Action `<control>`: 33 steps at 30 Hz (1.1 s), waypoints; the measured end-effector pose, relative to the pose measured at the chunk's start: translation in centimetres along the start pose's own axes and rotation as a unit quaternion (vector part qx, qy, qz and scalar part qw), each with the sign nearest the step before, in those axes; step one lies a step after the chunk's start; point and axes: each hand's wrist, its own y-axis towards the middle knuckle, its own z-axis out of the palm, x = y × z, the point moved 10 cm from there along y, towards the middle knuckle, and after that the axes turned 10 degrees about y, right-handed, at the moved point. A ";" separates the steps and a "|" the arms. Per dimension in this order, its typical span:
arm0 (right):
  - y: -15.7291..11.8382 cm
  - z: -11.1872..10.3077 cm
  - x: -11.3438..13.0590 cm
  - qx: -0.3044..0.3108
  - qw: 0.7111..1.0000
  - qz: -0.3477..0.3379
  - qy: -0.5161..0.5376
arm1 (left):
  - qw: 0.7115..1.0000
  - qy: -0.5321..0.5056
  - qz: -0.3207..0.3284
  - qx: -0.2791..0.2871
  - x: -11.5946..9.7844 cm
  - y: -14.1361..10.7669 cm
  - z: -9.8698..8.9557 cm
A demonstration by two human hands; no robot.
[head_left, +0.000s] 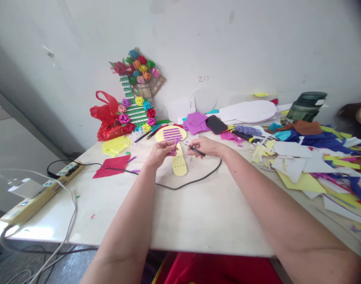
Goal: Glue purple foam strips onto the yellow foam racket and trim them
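Note:
My left hand (160, 153) pinches a small purple strip (175, 146) over the middle of the table. In my right hand (204, 146) is a slim black tool (197, 151), its thin metal tip pointing left at the purple strip. Beneath and between the hands lies a yellow cutout (179, 165) with a rounded lower end and a row of small slits. Just behind the hands, its wide oval part (158, 135) carries several purple strips laid side by side.
Red paper (111, 166), a black cable (180, 187) and a power strip (35, 203) lie to the left and front. Behind are a red bag (105, 114), a flower decoration (134, 114) and a phone (216, 124). Paper scraps (298, 152) and a green bottle (306, 107) fill the right.

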 end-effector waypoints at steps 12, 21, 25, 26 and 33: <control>-0.1 0.2 0.3 -0.007 1.000 0.000 -0.004 | 1.000 -0.005 0.005 0.020 -0.2 0.0 0.8; 0.1 0.2 0.1 -0.001 1.000 -0.006 -0.009 | 1.000 -0.003 0.005 0.013 -0.2 0.1 0.7; 0.2 0.4 0.0 0.008 1.000 -0.005 -0.020 | 1.000 -0.015 0.003 0.015 -0.2 0.1 0.7; 0.2 0.4 0.0 0.010 1.000 -0.006 -0.025 | 1.000 -0.017 0.003 0.015 -0.2 0.1 0.7; 0.3 0.4 0.3 0.011 0.999 -0.025 -0.027 | 0.999 -0.028 0.000 0.014 -0.3 0.0 0.7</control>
